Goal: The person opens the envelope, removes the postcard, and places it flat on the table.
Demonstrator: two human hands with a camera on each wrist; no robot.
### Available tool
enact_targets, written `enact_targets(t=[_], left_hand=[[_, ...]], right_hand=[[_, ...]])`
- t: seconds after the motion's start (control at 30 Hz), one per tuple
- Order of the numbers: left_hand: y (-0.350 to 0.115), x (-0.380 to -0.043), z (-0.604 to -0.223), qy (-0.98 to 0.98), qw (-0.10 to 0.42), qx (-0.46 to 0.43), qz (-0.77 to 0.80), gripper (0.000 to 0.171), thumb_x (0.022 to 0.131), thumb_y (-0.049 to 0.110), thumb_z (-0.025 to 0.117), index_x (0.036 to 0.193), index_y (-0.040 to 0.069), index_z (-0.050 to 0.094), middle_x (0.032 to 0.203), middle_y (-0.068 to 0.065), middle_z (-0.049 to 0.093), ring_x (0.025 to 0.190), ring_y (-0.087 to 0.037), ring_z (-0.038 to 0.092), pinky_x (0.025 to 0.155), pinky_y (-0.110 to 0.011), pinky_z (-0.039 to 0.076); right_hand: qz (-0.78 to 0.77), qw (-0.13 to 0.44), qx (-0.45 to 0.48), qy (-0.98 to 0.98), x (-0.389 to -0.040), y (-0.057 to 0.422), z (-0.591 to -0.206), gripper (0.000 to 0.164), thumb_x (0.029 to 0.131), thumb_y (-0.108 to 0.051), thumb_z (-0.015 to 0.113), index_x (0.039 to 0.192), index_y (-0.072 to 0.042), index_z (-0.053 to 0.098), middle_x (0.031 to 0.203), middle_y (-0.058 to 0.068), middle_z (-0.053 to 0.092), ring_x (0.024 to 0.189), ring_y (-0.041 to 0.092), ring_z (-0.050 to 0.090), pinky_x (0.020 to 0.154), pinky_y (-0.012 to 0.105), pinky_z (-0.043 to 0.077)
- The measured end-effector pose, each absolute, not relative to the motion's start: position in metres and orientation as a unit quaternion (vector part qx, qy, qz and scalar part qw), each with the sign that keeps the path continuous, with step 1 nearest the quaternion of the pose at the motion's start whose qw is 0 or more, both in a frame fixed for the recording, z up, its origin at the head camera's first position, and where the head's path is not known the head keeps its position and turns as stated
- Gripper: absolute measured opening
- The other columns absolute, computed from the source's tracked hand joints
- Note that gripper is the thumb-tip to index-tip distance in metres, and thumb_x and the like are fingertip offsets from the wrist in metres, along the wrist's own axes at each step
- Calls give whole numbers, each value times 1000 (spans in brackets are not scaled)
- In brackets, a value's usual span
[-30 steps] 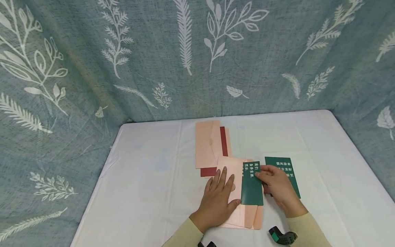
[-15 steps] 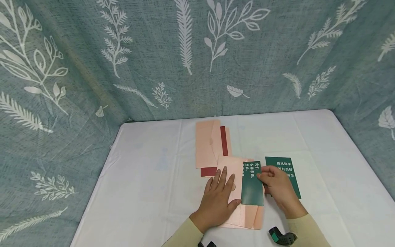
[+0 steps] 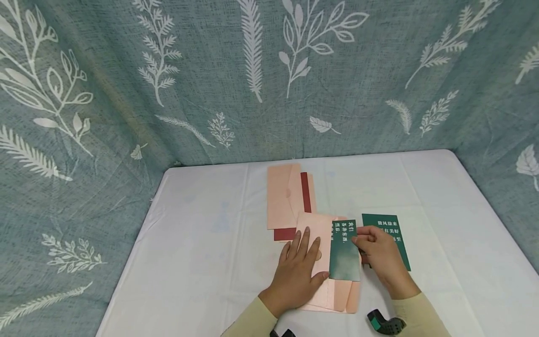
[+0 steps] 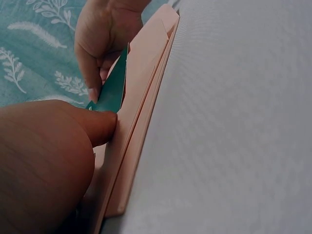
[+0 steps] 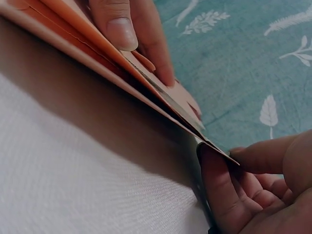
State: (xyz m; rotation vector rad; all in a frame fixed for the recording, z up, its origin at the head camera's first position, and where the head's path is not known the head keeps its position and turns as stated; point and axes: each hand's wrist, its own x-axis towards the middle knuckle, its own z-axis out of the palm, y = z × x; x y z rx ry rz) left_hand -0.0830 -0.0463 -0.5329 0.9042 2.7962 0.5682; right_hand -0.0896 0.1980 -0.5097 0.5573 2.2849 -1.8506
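Pale pink paper envelope (image 3: 323, 234) lies flat on the white cloth-covered table (image 3: 202, 243), under the left hand (image 3: 294, 271), whose straight, slightly spread fingers press it down, probably to stop it sliding. Next rightward, a dark green rectangular card with white print (image 3: 344, 255) seems partly tucked in, since its leftmost characters are cut off. The right hand (image 3: 379, 257) pinches its right edge between thumb and forefinger, likely to steer it. Rightmost, a second dark green printed card (image 3: 395, 224) lies partly hidden by that hand, perhaps kept within reach.
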Motion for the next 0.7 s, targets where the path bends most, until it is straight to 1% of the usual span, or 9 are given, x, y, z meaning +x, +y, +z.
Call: enact_targets(t=[0.07, 0.4, 0.53, 0.7], left_hand=[[-46, -83, -533, 932, 77, 300, 189, 79, 111, 49, 57, 173, 9, 29, 181, -18, 6, 166, -35, 2, 127, -59, 15], [-47, -82, -534, 932, 75, 301, 187, 78, 112, 50, 56, 172, 9, 30, 181, -17, 6, 166, -34, 2, 127, -59, 15], [-48, -82, -535, 931, 67, 303, 193, 77, 112, 50, 56, 172, 8, 31, 180, -18, 8, 165, -36, 4, 126, -60, 16], [-48, -82, -540, 929, 56, 304, 205, 78, 111, 51, 56, 171, 8, 32, 181, -18, 9, 165, -36, 4, 126, -61, 16]], right_hand=[[-617, 75, 187, 761, -89, 198, -510, 32, 108, -9, 67, 136, 7, 62, 107, 15, 69, 85, 22, 67, 68, 31, 62], [-597, 66, 192, 776, -86, 200, -506, 31, 108, -7, 65, 136, 6, 62, 108, 15, 69, 86, 23, 64, 68, 31, 61], [-591, 63, 192, 781, -85, 203, -505, 33, 108, -8, 65, 138, 6, 62, 111, 16, 70, 90, 23, 63, 69, 31, 61], [-595, 59, 191, 778, -84, 206, -505, 35, 108, -8, 65, 139, 6, 61, 114, 17, 69, 94, 23, 63, 69, 31, 60]])
